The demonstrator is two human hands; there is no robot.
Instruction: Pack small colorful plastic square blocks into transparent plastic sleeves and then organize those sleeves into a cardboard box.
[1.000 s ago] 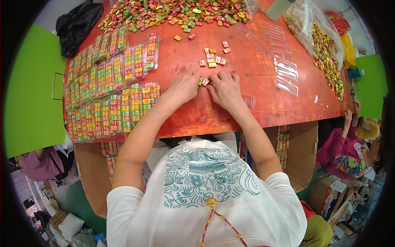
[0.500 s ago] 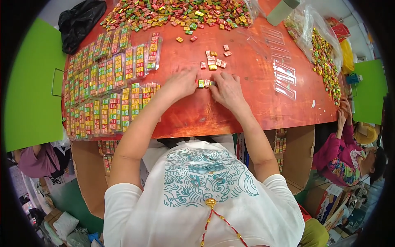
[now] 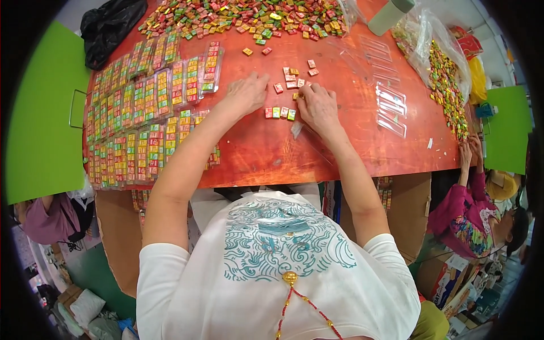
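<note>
On the red table, a short row of small wrapped blocks (image 3: 280, 113), red, green and pale, lies side by side between my hands. A loose cluster of similar blocks (image 3: 290, 79) sits just beyond it. My right hand (image 3: 319, 107) is at the near edge of that cluster, fingers bent together against a yellow block (image 3: 295, 96); part of it is hidden by the fingertips. My left hand (image 3: 247, 94) hovers left of the row with fingers extended and nothing visible in them. Something clear, like a plastic strip (image 3: 296, 130), shows beside my right wrist.
Filled clear blister trays (image 3: 136, 107) cover the table's left side. A big heap of blocks (image 3: 243, 17) lies at the far edge. Clear plastic trays (image 3: 391, 107) and a bag of blocks (image 3: 447, 79) are to the right. A co-worker's hands (image 3: 471, 148) reach the right edge.
Both hands have drawn back from the row, my left up and left, my right up to the cluster. The row now shows red at its left end. A yellow block has shifted toward my right fingers.
</note>
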